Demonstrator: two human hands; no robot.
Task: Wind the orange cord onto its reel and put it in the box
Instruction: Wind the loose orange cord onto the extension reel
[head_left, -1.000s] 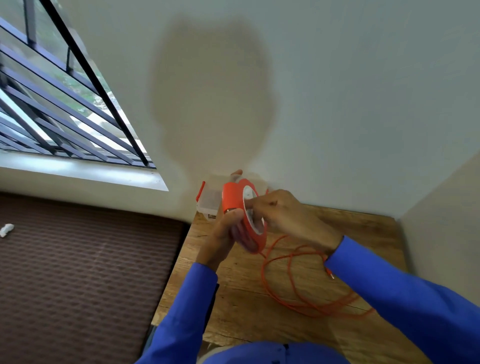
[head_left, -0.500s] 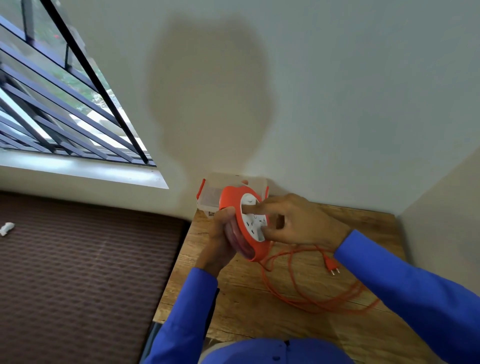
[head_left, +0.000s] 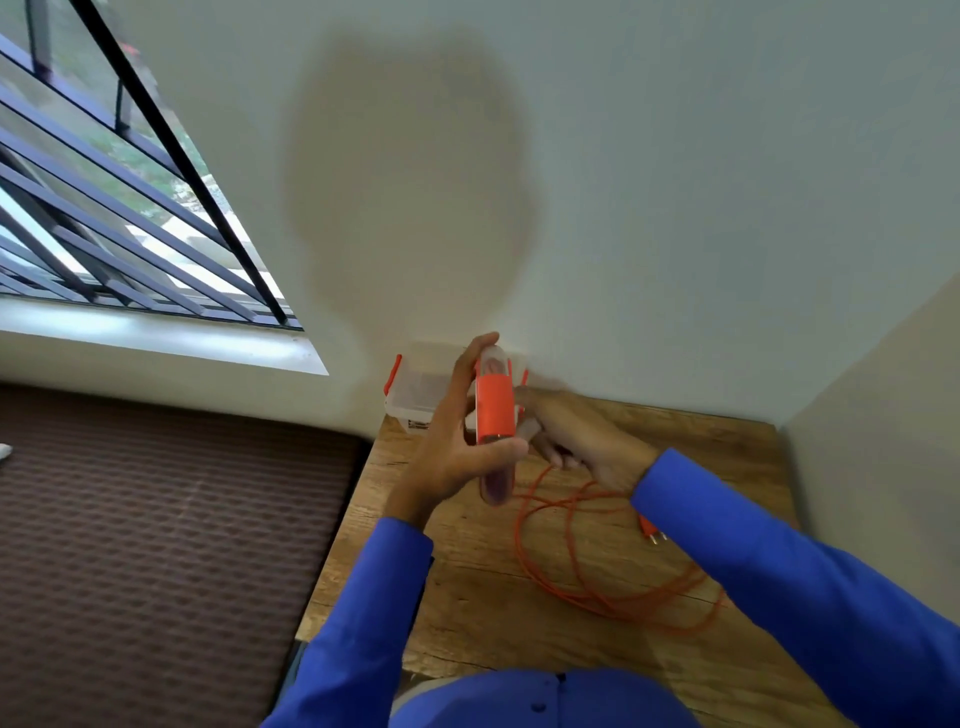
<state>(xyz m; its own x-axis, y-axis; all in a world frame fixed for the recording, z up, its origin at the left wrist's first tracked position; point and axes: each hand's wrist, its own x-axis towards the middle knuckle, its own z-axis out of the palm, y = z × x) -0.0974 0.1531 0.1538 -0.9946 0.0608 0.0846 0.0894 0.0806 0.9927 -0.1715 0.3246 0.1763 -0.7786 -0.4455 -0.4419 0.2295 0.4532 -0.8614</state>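
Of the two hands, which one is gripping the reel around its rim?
The left hand: its thumb and fingers wrap the edge-on orange reel. The right hand sits against the reel's far face, beside the loose cord, not around the rim.

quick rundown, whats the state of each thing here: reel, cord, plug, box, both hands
reel: held edge-on above the table, between both hands
orange cord: mostly unwound, loose loops lying on the table
plug: free, lying on the table
box: open, against the wall, nothing visible inside
left hand: gripping the reel
right hand: on the reel's far side, grip unclear
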